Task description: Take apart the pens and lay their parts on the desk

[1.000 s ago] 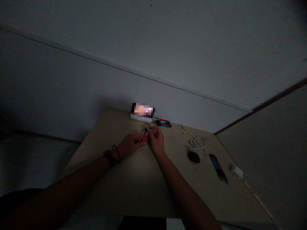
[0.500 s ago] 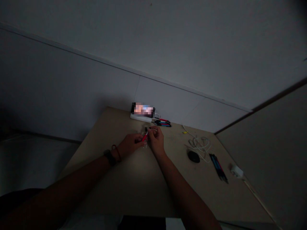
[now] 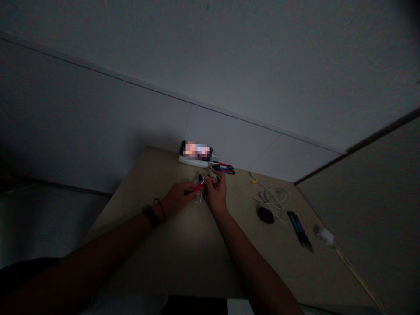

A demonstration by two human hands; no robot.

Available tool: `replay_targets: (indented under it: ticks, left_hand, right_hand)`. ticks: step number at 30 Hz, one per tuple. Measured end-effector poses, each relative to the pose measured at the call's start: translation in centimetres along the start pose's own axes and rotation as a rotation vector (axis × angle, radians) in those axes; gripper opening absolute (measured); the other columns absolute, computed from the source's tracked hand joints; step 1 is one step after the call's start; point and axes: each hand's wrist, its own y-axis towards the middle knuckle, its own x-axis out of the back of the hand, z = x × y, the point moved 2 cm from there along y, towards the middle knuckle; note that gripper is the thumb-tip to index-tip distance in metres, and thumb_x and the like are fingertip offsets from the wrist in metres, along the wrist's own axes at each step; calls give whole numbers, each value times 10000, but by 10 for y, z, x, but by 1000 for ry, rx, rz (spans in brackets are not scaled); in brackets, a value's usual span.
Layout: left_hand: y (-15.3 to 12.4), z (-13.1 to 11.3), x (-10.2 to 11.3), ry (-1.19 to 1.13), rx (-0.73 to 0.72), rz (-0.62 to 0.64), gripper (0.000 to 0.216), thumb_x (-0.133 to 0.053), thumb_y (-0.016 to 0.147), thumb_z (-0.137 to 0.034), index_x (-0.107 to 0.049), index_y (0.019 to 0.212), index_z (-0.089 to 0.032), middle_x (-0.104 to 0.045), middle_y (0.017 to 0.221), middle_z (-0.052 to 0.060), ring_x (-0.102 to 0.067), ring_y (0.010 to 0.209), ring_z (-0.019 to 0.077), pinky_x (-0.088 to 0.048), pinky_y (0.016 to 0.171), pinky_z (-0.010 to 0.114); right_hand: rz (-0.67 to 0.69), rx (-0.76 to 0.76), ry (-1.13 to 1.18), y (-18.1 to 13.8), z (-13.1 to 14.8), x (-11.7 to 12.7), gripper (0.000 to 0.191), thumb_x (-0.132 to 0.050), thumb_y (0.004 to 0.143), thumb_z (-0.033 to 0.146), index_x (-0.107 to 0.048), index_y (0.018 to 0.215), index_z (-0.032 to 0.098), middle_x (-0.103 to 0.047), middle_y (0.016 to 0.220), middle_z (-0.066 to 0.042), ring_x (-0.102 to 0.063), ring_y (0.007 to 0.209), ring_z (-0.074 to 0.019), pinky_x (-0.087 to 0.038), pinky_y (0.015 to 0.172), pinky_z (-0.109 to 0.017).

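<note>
My left hand [image 3: 180,194] is closed on a red pen [image 3: 198,186], held at a slant above the table with its pale tip end up and to the right. My right hand [image 3: 216,192] has its thumb and forefinger closed at that tip end. A small dark piece [image 3: 218,178] shows among the right fingers; its kind is too small to tell. Under and between the hands lie thin pale pieces [image 3: 201,197], partly hidden. Just beyond the pen tip is a small black part [image 3: 201,176].
A lit phone [image 3: 197,150] leans on a white block [image 3: 193,162] by the wall. Several pens [image 3: 223,169] lie beside it. Rightward are a coiled white cable [image 3: 274,199], a black mouse [image 3: 265,215], another bunch of pens [image 3: 299,231] and a white plug [image 3: 324,235] by the table edge.
The red pen has tipped to a flatter slant, its tip swinging rightward. My right fingers have shifted slightly up and right, and a dark piece now shows among them.
</note>
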Motion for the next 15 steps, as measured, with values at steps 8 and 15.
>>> replay_targets:
  ticks: [8, 15]
  left_hand:
    - [1, 3, 2, 65, 0, -23, 365, -517, 941, -410, -734, 767, -174, -691, 687, 12, -609, 655, 152, -450, 667, 258]
    - [1, -1, 2, 12, 13, -45, 358, -491, 944, -389, -695, 746, -172, -710, 713, 22, -626, 647, 149, -463, 666, 259]
  right_hand:
    - [-91, 17, 18, 2, 5, 4, 380, -708, 842, 483, -517, 1067, 242, -581, 628, 87, -551, 503, -115, -448, 510, -237]
    - [-95, 34, -36, 2, 6, 5, 335, -673, 862, 474, -539, 1028, 216, -591, 661, 64, -555, 535, -113, -454, 524, -234]
